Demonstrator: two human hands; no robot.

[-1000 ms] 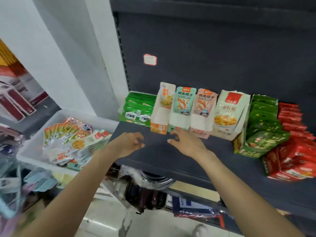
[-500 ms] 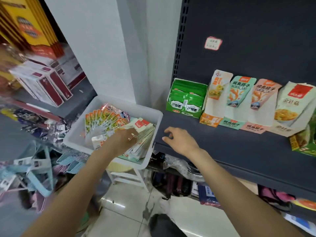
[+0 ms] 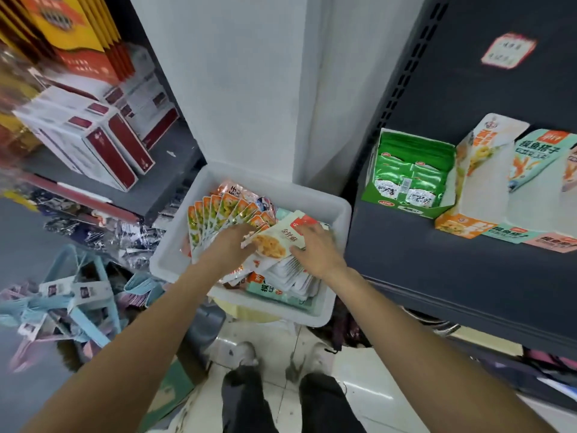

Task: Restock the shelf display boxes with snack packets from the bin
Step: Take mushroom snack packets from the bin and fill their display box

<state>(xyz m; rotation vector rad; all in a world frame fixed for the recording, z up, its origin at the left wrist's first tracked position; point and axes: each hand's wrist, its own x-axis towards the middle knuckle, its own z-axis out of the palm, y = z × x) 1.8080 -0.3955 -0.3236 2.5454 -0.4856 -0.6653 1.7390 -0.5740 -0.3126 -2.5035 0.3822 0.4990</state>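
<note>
In the head view, a white plastic bin (image 3: pixel 338 214) stands just left of the dark shelf (image 3: pixel 437 264), below its left edge, and it is full of snack packets. Both hands are inside the bin. The left hand (image 3: pixel 229 245) lies on a fanned row of orange and green packets (image 3: pixel 218 210) along the left wall of the bin; its fingertips go under the white packet, so I cannot tell if they grip something. The right hand (image 3: pixel 315 248) rests with spread, relaxed fingers on a white packet with a red corner label (image 3: pixel 281 239), which lies on top of a stack of similar white packets (image 3: pixel 293 273) near the right wall of the bin. On the shelf, at its left end, a green display box (image 3: pixel 406 170) stands filled with green packets. Just right of it stand an orange display box (image 3: pixel 477 182) and a teal display box (image 3: pixel 530 189), both looking empty inside.
</note>
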